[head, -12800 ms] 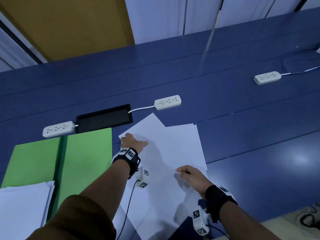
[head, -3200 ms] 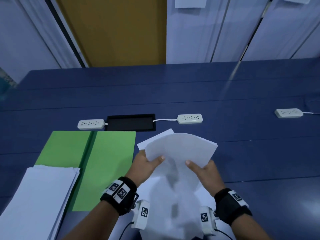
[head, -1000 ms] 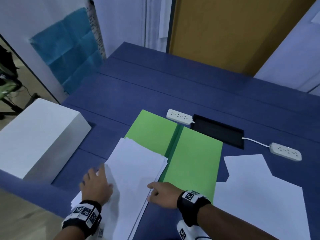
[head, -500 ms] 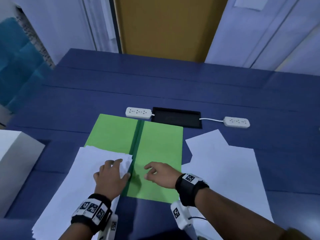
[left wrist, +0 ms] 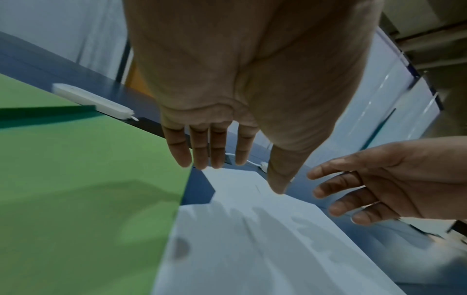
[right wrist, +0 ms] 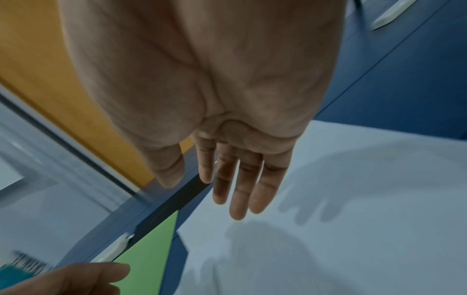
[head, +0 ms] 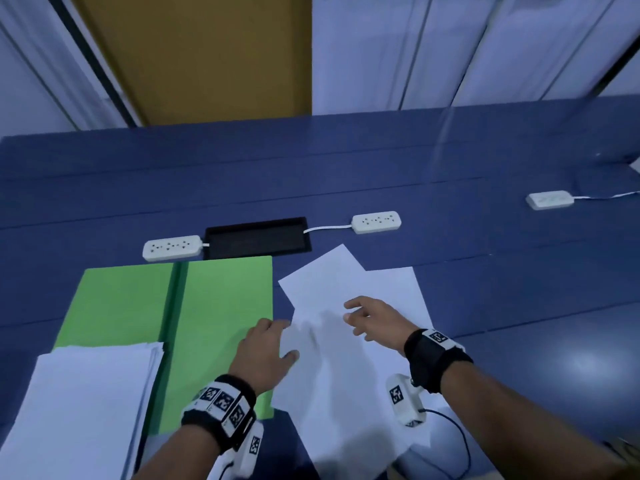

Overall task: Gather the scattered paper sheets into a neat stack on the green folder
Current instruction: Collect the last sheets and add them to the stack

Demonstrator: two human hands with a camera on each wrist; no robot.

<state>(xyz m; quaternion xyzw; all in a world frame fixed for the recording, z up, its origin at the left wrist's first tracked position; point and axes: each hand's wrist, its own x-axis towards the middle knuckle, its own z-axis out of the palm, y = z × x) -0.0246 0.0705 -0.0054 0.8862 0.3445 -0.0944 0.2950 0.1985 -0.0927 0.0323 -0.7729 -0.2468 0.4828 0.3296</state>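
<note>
Two hands over loose paper sheets (head: 349,358) right of green folder (head: 221,306), left hand (head: 265,353) fingers straight, right hand (head: 375,320) fingers spread, holding nothing

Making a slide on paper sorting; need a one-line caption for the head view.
Both open hands, left hand and right hand, reach over loose sheets beside the green folder.

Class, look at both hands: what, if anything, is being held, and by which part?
Nothing is held. The left hand and right hand are open above the loose sheets.
</note>
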